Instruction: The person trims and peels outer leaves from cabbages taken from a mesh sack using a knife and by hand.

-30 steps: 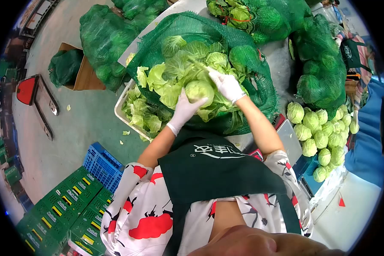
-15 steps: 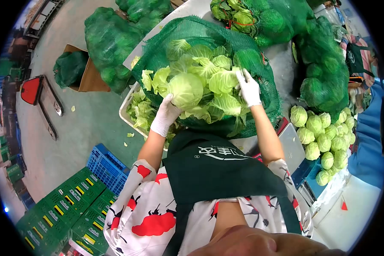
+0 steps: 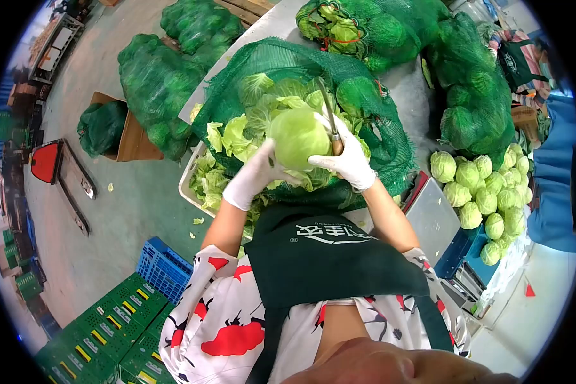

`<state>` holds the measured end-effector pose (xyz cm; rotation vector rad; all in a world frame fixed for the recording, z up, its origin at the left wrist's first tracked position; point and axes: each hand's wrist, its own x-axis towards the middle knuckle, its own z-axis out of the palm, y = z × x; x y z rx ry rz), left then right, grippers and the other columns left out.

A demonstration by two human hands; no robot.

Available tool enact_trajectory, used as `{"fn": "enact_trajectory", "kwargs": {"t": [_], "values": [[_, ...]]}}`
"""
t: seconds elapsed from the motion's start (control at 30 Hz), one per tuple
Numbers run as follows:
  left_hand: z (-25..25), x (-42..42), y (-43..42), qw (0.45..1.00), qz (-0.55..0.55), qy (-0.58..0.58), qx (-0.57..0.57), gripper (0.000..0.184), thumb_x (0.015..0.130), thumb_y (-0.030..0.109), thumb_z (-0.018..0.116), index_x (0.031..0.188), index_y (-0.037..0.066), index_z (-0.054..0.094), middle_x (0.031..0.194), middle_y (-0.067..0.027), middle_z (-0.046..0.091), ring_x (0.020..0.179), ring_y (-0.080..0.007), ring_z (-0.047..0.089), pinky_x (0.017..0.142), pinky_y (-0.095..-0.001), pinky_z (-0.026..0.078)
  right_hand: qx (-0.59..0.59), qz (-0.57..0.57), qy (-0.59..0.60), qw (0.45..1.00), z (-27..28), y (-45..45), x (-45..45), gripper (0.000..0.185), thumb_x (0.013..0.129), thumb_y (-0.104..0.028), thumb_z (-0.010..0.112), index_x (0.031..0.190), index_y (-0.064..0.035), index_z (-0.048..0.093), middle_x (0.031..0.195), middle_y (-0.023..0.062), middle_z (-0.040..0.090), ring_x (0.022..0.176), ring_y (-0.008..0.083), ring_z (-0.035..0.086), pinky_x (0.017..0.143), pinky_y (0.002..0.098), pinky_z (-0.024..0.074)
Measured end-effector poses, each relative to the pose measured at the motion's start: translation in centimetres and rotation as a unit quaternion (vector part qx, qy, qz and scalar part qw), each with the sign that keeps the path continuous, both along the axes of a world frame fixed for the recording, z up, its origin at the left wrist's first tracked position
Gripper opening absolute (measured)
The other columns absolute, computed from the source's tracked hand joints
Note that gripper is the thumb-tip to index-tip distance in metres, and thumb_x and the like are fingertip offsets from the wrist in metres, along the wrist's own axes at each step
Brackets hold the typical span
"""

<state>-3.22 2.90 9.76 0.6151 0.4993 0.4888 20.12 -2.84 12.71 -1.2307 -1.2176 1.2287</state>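
A pale green cabbage [image 3: 299, 139] is held up between my gloved hands. My left hand [image 3: 259, 171] is curved round its lower left side. My right hand [image 3: 349, 157] grips the wooden handle of a knife [image 3: 329, 109] and touches the cabbage's right side with its fingers; the blade points up and away. Below them, an opened green mesh bag [image 3: 249, 61] holds loose cabbage leaves [image 3: 237, 136]. A white crate [image 3: 184, 182] with leaf scraps stands at the bag's left.
Full mesh bags [image 3: 390, 29] lie at the back and right, beside a pile of trimmed cabbages [image 3: 486, 192]. On the left floor are a carton [image 3: 137, 137], a red pallet jack [image 3: 45, 161], a blue crate [image 3: 163, 265] and green crates [image 3: 109, 320]. Another person's apron [image 3: 518, 64] shows at upper right.
My right hand has moved left from the leaves to the cabbage, and the knife now shows clearly in it. The cabbage has been lifted and shifted slightly right, its surface smoother.
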Motion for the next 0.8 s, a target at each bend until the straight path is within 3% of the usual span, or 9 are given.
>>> {"fn": "enact_trajectory", "kwargs": {"t": [0.03,0.07,0.23,0.37,0.4,0.5,0.6,0.73,0.8], "values": [[-0.3,0.5,-0.4,1.000,-0.009,0.008,-0.003,0.067,0.100,0.042,0.055,0.150,0.003,0.032,0.143,-0.0180,0.050,0.125,-0.0334,0.057,0.093,-0.0478,0.056,0.055,0.013,-0.035,0.998,-0.2,0.2,-0.5,0.101,0.074,-0.007,0.086,0.157,-0.0068,0.027,0.147,0.0146,0.050,0.112,0.0150,0.062,0.096,0.0292,0.0507],[-0.7,1.1,-1.0,0.998,0.057,-0.012,-0.019,0.067,0.096,0.034,0.064,0.147,0.002,0.037,0.138,-0.0157,0.054,0.122,-0.0309,0.059,0.095,-0.0456,0.056,0.018,0.011,0.029,0.999,-0.1,-0.2,-0.8,0.105,0.074,-0.008,0.086,0.158,-0.0081,0.023,0.146,0.0150,0.050,0.137,0.0183,0.044,0.115,0.0333,0.0340],[-3.3,1.6,-1.2,0.997,0.038,0.018,0.064,0.073,0.086,0.019,0.075,0.147,0.002,0.038,0.138,-0.0110,0.055,0.125,-0.0234,0.056,0.102,-0.0392,0.049,-0.038,-0.024,-0.162,0.986,4.2,0.5,-1.9,0.072,0.079,-0.011,0.083,0.142,-0.0055,0.049,0.129,0.0092,0.065,0.103,0.0102,0.063,0.090,0.0270,0.0516],[-3.5,1.4,-1.1,0.989,0.001,0.078,0.124,0.082,0.078,0.015,0.078,0.148,0.002,0.037,0.139,-0.0098,0.054,0.127,-0.0207,0.053,0.108,-0.0362,0.042,0.178,-0.111,-0.329,0.921,3.1,1.6,-1.9,0.033,0.082,-0.013,0.080,0.112,-0.0041,0.070,0.104,0.0030,0.075,0.071,0.0051,0.063,0.065,0.0249,0.0538],[-3.6,1.3,-1.2,0.986,-0.004,0.069,0.152,0.088,0.074,0.014,0.080,0.149,0.002,0.036,0.141,-0.0101,0.053,0.129,-0.0212,0.052,0.110,-0.0367,0.040,0.113,-0.153,-0.294,0.937,4.3,2.1,-1.4,0.025,0.083,-0.013,0.078,0.105,-0.0051,0.070,0.095,0.0058,0.075,0.067,0.0087,0.063,0.063,0.0251,0.0531],[-3.1,1.2,-1.8,0.968,0.013,0.069,0.241,0.105,0.062,0.009,0.087,0.152,0.003,0.032,0.145,-0.0110,0.048,0.133,-0.0225,0.048,0.115,-0.0377,0.035,0.049,-0.287,-0.209,0.934,2.5,4.8,3.8,0.031,0.083,-0.020,0.079,0.109,-0.0058,0.069,0.085,0.0098,0.069,0.066,0.0152,0.062,0.064,0.0266,0.0509],[0.6,1.5,-2.8,0.920,0.071,0.149,0.355,0.120,0.053,0.005,0.092,0.154,0.005,0.027,0.151,-0.0118,0.040,0.139,-0.0238,0.041,0.118,-0.0383,0.030,0.026,-0.200,-0.391,0.898,-1.7,3.3,7.3,0.051,0.078,-0.038,0.082,0.115,-0.0052,0.068,0.076,0.0107,0.061,0.065,0.0185,0.055,0.065,0.0315,0.0485],[1.3,2.2,-3.1,0.891,0.127,0.158,0.407,0.129,0.050,0.006,0.094,0.156,0.006,0.020,0.151,-0.0113,0.038,0.139,-0.0256,0.042,0.116,-0.0393,0.034,-0.155,-0.171,-0.079,0.970,1.0,-0.5,3.9,0.040,0.094,-0.036,0.069,0.122,-0.0074,0.068,0.081,-0.0019,0.066,0.046,0.0045,0.048,0.041,0.0191,0.0375],[2.0,2.6,-3.2,0.852,0.147,0.204,0.460,0.121,0.055,0.009,0.093,0.154,0.005,0.024,0.148,-0.0132,0.041,0.137,-0.0261,0.043,0.115,-0.0393,0.034,-0.216,-0.139,0.089,0.962,0.3,-1.9,2.4,0.042,0.097,-0.034,0.066,0.126,-0.0047,0.065,0.078,-0.0005,0.063,0.045,0.0037,0.050,0.038,0.0195,0.0390]]}}
